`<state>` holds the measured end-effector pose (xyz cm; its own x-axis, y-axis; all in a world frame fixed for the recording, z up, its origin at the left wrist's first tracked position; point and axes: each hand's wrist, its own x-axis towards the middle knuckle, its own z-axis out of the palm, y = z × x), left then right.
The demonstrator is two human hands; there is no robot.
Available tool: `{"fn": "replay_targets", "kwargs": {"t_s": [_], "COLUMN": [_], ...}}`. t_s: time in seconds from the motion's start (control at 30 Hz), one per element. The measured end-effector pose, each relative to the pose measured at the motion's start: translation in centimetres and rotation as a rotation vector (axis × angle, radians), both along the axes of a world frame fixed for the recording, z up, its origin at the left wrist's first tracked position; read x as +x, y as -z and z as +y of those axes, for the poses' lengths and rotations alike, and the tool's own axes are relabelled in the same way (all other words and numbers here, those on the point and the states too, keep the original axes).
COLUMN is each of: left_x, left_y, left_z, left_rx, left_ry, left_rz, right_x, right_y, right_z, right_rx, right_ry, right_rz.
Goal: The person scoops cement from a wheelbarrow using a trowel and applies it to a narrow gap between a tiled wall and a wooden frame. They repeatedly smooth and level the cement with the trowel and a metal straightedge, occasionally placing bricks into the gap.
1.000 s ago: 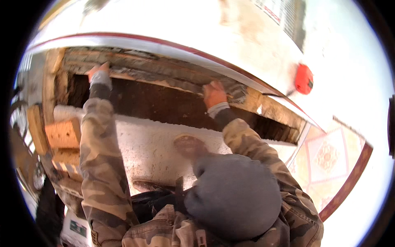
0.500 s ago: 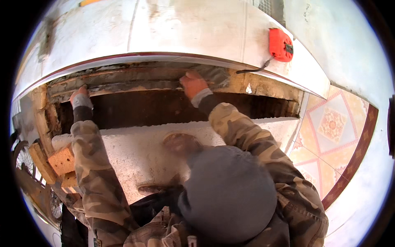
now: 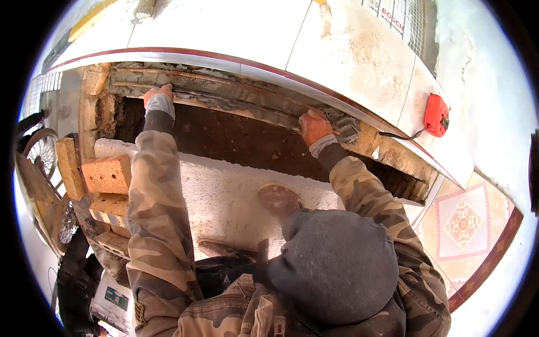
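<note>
Two bare hands work well apart at the near edge of a long grey mortar-covered ledge [image 3: 236,92] with thin reddish-brown strips [image 3: 168,72] running lengthwise. The left hand [image 3: 158,95], close to the ledge's left end, has its fingers bent down onto the near edge; whether it grips a strip cannot be told. The right hand [image 3: 315,126] is at the same edge near the right end of the grey mortar, its fingers curled and partly closed; what lies inside them is hidden.

Below the ledge's near edge runs a long dark brown cavity [image 3: 241,135]. Along its near side lies a thick white slab with a rough surface [image 3: 208,180], and a brown shoe [image 3: 279,199] stands over it. At the slab's left end sits an orange brick with small holes [image 3: 106,173].

Beyond the ledge's far edge extends a white tiled surface with a dark red edging [image 3: 337,62]. A red tape measure [image 3: 435,115] lies near its right corner, its black strap [image 3: 401,135] reaching the edge. Patterned cream-and-pink floor tiles [image 3: 463,224] show farther right.
</note>
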<state>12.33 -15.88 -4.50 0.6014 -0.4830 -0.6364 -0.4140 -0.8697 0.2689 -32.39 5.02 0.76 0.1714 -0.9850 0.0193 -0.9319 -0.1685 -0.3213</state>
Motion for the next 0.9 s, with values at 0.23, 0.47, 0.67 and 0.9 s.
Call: {"fn": "replay_targets", "kwargs": {"t_s": [0.23, 0.47, 0.67, 0.9], "left_x": [-2.5, -1.7, -4.3, -1.8], "left_y": [-4.4, -3.1, -7.0, -6.2], "left_z": [0.6, 2.1, 3.0, 3.3], "left_rx": [0.085, -0.015, -0.155, -0.003], "left_ry": [0.168, 0.543, -0.021, -0.149], "left_rz": [-0.079, -0.325, -0.012, 0.168], "right_x": [-0.6, -0.8, -0.1, 0.0], "right_y": [-1.1, 0.8, -1.6, -0.3], "right_z": [0.1, -1.2, -0.8, -0.9], "right_rx": [0.297, 0.403, 0.168, 0.212], "right_ry": [0.070, -0.112, -0.039, -0.038], "right_rz": [0.056, 0.194, 0.059, 0.023]}}
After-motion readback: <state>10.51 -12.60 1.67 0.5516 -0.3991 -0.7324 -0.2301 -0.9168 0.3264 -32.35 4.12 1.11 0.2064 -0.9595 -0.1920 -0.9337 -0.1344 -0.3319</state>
